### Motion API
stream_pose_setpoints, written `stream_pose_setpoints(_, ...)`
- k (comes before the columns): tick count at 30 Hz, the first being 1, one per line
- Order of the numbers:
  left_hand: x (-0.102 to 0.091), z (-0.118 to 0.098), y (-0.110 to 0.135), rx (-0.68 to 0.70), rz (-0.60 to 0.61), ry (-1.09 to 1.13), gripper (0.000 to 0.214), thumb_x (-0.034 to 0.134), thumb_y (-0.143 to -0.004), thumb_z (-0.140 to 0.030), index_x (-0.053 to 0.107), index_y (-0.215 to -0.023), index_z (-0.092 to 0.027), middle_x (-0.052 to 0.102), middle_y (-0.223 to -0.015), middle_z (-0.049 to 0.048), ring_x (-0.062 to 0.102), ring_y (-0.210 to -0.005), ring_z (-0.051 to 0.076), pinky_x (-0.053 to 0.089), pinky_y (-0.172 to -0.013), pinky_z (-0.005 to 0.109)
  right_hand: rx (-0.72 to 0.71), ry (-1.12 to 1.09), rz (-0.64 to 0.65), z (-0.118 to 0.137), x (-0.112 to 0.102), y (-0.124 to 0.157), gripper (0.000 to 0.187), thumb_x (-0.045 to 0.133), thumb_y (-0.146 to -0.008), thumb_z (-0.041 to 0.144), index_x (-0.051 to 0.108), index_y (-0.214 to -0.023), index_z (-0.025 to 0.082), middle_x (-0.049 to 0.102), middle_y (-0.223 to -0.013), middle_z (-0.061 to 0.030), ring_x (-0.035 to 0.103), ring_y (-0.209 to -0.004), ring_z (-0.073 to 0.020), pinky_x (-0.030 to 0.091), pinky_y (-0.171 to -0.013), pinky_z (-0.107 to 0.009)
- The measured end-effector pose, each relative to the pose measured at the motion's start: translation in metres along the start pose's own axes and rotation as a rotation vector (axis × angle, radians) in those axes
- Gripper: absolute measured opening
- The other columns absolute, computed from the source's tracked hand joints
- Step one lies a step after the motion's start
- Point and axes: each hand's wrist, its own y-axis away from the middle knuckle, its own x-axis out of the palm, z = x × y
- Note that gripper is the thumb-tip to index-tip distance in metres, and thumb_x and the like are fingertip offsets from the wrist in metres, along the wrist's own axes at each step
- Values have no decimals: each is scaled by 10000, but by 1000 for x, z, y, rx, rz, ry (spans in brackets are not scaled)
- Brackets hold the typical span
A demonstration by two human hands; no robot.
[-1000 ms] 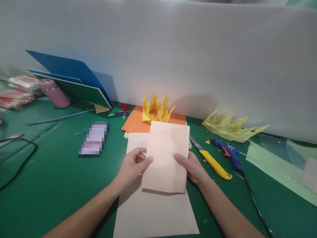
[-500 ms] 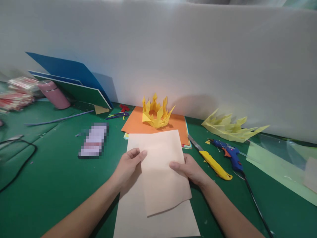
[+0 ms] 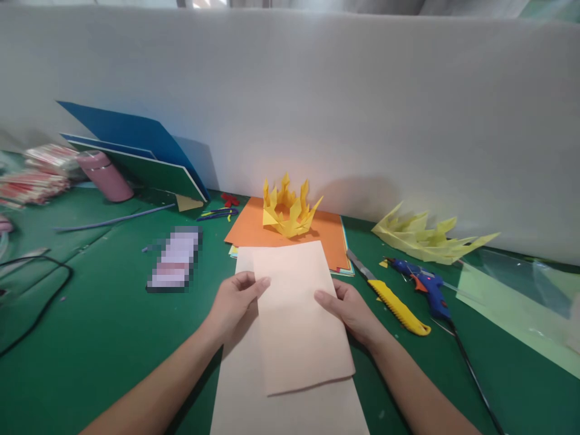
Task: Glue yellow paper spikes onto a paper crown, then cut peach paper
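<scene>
A folded sheet of pale paper (image 3: 299,326) is held between my two hands, above a larger pale sheet (image 3: 244,386) lying on the green table. My left hand (image 3: 238,299) pinches its left edge, thumb on top and fingers curled behind. On the opposite edge, my right hand (image 3: 351,308) grips the same way, its thumb pressed on the front face. Just beyond the paper, a yellow-orange paper crown (image 3: 292,211) stands on a stack of coloured paper (image 3: 249,226). Nearest to my right hand lies a yellow box cutter (image 3: 399,305) with its blade out.
Right of the cutter are a blue glue gun (image 3: 428,287) with a black cord and a pale yellow paper crown (image 3: 430,235). On the left lie a phone (image 3: 174,260), a pink bottle (image 3: 106,175) and blue boards (image 3: 131,136). A white partition (image 3: 290,96) closes the back.
The view has shifted slightly, so the surroundings sit a little lower and further right. Both hands keep their grip on the folded paper, whose top edge now looks straighter.
</scene>
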Motion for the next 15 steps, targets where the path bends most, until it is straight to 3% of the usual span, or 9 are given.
stream_pose_setpoints(4,1,-3,1,-21,0,-34,429,782,-577,-469,484,-531,-165,372,-450,-83,264,-426,51,186,-447,219,3,13,9,2,1,1,444,792,-579,465,695,-883,156,745,-812,-63,679,-656,-205,499,-617,-303)
stream_pose_setpoints(15,2,1,-2,-26,-37,214,307,820,-548,-367,649,-687,-153,582,-646,-23,482,-565,81,380,-552,216,-9,40,4,1,1,1,473,777,-591,490,674,-920,166,745,-879,-75,692,-716,-231,523,-660,-342)
